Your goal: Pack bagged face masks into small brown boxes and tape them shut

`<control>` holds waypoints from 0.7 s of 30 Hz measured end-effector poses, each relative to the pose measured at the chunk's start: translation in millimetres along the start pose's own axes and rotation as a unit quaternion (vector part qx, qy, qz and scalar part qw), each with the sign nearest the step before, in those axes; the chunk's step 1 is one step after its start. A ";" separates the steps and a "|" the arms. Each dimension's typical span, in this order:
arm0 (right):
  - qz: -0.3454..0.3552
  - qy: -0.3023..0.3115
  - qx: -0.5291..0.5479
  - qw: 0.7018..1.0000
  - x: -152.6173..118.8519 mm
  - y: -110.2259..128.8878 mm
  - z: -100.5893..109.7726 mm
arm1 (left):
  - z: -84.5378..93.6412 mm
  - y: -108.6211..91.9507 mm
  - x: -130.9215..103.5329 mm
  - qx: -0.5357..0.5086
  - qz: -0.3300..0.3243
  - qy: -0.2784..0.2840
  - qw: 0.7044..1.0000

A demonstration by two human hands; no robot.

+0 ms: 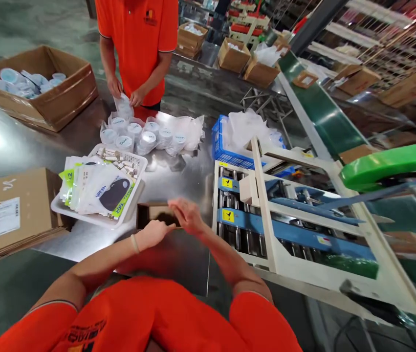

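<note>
A small open cardboard box [142, 216] stands on the metal table in front of me. My left hand [155, 233] is at its near edge, fingers curled; whatever they grip is too small to make out. Over the box's right side is my right hand [187, 215], its fingers bent together against the rim, and nothing clear shows between them. Left of the box, a white basket [140, 164] bears printed plastic packets [99, 188] and many small tagged pieces.
A person in an orange shirt [140, 49] handles a clear bag across the table. Bagged round items [148, 138] lie between us. Large cartons [64, 100] are at left. A blue crate [226, 151] and a roller machine [270, 215] stand at right.
</note>
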State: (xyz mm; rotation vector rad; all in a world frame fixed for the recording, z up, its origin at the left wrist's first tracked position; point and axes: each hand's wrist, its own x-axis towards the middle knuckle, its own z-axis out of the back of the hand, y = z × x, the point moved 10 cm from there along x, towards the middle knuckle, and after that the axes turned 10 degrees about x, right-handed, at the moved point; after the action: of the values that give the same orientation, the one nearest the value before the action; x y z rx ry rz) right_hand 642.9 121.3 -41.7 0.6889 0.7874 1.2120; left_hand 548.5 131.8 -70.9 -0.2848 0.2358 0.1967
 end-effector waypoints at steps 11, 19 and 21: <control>-0.130 -0.050 -0.163 0.977 122.8 -39.2 82.0 | 41.8 82.0 -37.1 0.052 0.227 -0.201 0.952; -0.183 -0.217 -0.261 0.923 300.4 -61.2 214.2 | 16.5 82.5 -31.8 0.047 0.221 -0.232 0.946; -0.174 -0.213 -0.261 0.925 315.0 -73.2 208.7 | 13.8 81.9 -31.5 0.049 0.224 -0.240 0.943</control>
State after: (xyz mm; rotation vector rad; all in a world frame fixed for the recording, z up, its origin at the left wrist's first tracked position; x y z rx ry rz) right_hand 905.5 402.6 -33.6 0.3287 0.1873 0.8446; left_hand 502.9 208.0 -70.8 -0.0737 -0.1801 0.6946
